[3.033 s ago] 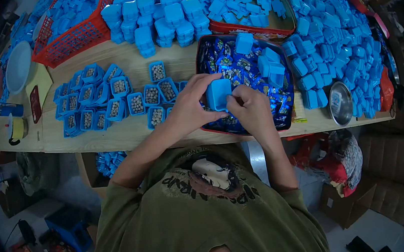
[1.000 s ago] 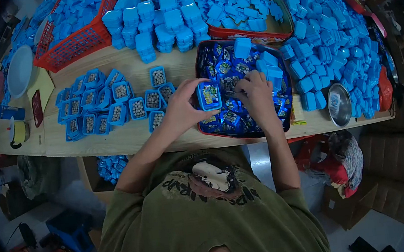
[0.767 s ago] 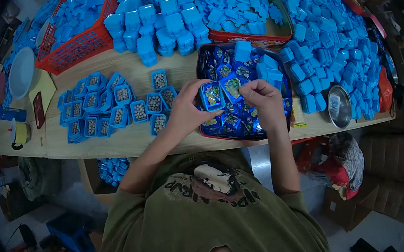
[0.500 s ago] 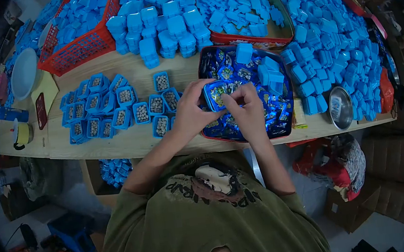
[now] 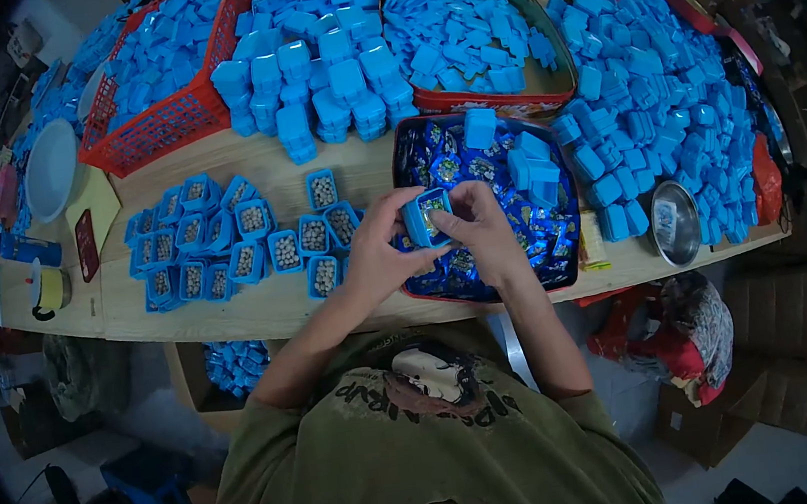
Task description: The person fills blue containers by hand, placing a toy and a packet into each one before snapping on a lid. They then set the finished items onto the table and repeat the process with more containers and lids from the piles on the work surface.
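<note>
My left hand grips a small blue plastic box by its left side, tilted so its opening faces right. A shiny blue foil packet with a printed pattern shows inside the box. My right hand closes on the right side of the box, its thumb pressing at the packet and its other fingers partly hidden. Under both hands lies a tin tray full of similar foil packets, with several blue lids or boxes on top.
To the left stand many blue boxes filled with pale round beads. Behind are stacked blue boxes, a red basket and a tin of flat blue pieces. A blue heap and metal bowl sit right.
The box has turned and tilted between my hands. My right thumb has moved further over the packet, and the fingers have closed in on the box.
</note>
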{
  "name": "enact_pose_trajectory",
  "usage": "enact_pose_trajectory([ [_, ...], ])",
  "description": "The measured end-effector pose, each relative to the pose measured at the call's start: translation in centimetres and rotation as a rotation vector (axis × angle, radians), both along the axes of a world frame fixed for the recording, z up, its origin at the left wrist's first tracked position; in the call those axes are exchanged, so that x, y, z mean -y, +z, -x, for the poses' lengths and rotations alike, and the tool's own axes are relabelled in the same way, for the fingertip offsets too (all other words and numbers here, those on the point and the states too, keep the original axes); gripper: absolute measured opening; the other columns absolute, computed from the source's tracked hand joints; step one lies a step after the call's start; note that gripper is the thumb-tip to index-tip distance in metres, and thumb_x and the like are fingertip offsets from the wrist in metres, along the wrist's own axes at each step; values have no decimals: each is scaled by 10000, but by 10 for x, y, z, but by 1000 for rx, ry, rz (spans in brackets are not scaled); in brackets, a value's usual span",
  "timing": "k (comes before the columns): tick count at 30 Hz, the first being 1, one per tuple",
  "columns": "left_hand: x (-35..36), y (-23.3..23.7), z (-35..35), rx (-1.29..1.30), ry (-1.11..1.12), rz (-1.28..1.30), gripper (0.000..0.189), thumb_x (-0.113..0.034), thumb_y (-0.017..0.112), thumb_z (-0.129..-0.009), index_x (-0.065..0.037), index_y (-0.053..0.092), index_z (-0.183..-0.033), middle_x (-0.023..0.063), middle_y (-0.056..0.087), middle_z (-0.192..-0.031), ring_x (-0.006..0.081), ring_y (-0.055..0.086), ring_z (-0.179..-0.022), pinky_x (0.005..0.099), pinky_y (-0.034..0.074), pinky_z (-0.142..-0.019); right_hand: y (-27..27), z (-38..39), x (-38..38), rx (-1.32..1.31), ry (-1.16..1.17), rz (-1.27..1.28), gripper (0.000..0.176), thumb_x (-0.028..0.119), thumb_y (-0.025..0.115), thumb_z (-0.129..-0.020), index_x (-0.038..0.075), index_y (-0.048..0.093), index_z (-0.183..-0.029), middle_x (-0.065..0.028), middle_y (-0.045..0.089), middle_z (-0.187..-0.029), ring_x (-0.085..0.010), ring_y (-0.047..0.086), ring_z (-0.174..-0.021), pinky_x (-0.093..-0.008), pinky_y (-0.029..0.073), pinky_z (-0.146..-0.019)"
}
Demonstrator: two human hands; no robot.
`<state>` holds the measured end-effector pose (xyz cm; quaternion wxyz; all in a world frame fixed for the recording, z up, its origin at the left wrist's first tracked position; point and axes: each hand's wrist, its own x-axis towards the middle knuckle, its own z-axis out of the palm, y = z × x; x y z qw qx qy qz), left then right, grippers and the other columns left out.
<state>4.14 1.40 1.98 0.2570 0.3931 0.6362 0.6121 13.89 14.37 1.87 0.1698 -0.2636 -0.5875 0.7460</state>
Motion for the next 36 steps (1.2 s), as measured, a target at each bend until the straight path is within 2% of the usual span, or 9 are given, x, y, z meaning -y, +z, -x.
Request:
enact_pose_trajectory([
  [8,-6,-21,8,-229,-50,-161,705,27,761,-678,-51,415,-1287,103,435,-1245,197,501,-1145,332,467,-923,12,6,4,24,22,-375,321,40,665,-787,60,429,-1003,-15,477,-869,-85,461,-796,-245,410,-668],
  [13,-8,-10,8,95,-40,-137,687,38,757,-678,-31,418,-1271,110,481,-1229,186,513,-1130,330,477,-916,23,17,-3,47,77,-455,390,54,681,-760,38,392,-1021,-51,443,-845,-121,448,-748,-270,417,-661],
  [18,-9,-3,23,125,-9,-77,671,13,767,-690,-26,419,-1263,101,533,-1164,174,558,-1064,320,514,-854,33,32,-15,0,152,-544,433,69,696,-761,35,390,-1065,-62,455,-868,-124,453,-761,-267,422,-670],
  [20,-8,5,29,128,16,-46,666,5,770,-695,-27,419,-1260,97,548,-1137,168,571,-1040,315,524,-830,42,44,-36,-88,198,-369,421,113,700,-793,53,411,-1094,-33,468,-936,-104,474,-846,-253,422,-732],
  [22,-5,11,32,349,6,18,646,-4,772,-702,-26,426,-1247,92,559,-1108,158,583,-1010,304,529,-805,41,73,-72,-43,64,-662,355,89,704,-771,73,516,-1071,-47,496,-980,-143,512,-864,-273,440,-752],
  [24,-4,4,32,267,-7,-34,644,-3,775,-696,-27,431,-1240,88,561,-1097,156,589,-991,305,528,-801,36,109,-111,8,20,-823,354,64,706,-745,86,554,-1063,-63,512,-1009,-175,531,-884,-294,453,-762],
  [26,-4,0,32,250,1,-64,659,-16,787,-686,-32,432,-1241,85,560,-1100,159,584,-1003,323,522,-819,1,146,-150,176,93,-1643,247,60,605,-784,101,599,-1028,-99,528,-1055,-292,514,-1005,-379,464,-768],
  [32,-3,7,39,222,50,16,686,-39,803,-669,-46,429,-1245,88,547,-1139,174,573,-1034,340,508,-862,-37,198,-182,367,401,-1828,277,95,553,-787,139,607,-1055,-102,468,-1201,-283,437,-1127,-459,453,-806],
  [36,-2,7,43,290,22,9,679,-38,799,-676,-48,429,-1246,89,547,-1142,177,573,-1038,341,508,-862,-33,193,-187,392,436,-1892,243,111,520,-814,123,610,-1038,-93,529,-1132,-278,489,-1068,-456,445,-821],
])
